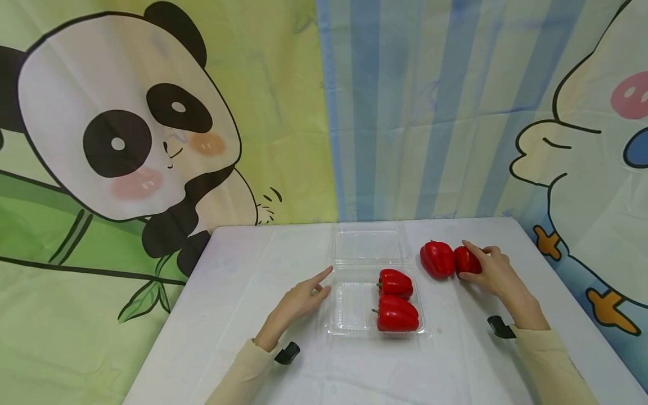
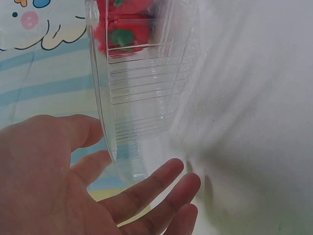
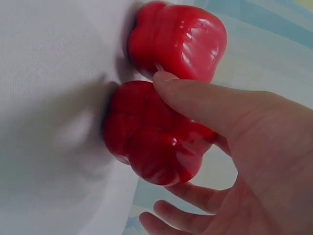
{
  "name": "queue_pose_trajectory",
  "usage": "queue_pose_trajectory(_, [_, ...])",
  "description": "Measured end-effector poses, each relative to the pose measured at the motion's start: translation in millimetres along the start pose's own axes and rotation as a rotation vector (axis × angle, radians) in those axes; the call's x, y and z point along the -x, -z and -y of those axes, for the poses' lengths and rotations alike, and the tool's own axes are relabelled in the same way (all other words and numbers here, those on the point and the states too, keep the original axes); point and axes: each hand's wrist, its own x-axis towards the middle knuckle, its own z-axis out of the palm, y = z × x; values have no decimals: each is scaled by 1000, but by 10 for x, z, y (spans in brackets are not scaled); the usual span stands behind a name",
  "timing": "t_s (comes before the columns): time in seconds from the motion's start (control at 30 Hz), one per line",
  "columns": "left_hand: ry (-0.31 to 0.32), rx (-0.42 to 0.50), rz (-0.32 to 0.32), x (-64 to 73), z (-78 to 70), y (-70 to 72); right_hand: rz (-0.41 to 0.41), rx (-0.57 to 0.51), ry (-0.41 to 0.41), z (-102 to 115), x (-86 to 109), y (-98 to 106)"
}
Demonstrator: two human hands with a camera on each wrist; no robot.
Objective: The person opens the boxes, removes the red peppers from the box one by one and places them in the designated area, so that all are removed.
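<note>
My right hand [image 1: 493,270] grips a red bell pepper [image 3: 151,137], its thumb over the near side and an index finger beneath in the right wrist view. Close beside that pepper lies another red bell pepper [image 1: 437,259]. Left of them stands a clear plastic clamshell box [image 1: 349,306], its lid [image 1: 368,245] folded back flat. Two red bell peppers, a farther one [image 1: 395,283] and a nearer one [image 1: 397,314], lie in its right half with stems pointing left. My left hand [image 1: 300,299] is at the box's left side, thumb and index fingertips right at the rim, other fingers extended.
The white table [image 1: 273,253] reaches back to a printed curtain [image 1: 283,112] with a panda and another cartoon animal. A black wrist strap piece [image 1: 287,353] shows at the left sleeve, another black piece [image 1: 501,327] at the right sleeve.
</note>
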Motion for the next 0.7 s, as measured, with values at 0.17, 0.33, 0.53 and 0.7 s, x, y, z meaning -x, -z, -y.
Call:
queue_pose_trajectory(0.17, [4, -4, -3, 1, 7, -9, -1, -13, -33, 60, 35, -10])
queue_pose_trajectory(0.33, [5, -6, -3, 8, 2, -8, -7, -1, -35, 94, 48, -36])
queue_pose_trajectory(0.53, [5, 1, -7, 14, -13, 1, -9, -11, -26, 103, 60, -43])
queue_pose_trajectory(0.7, [9, 0, -7, 8, -16, 1, -4, -15, -23, 90, 68, -35])
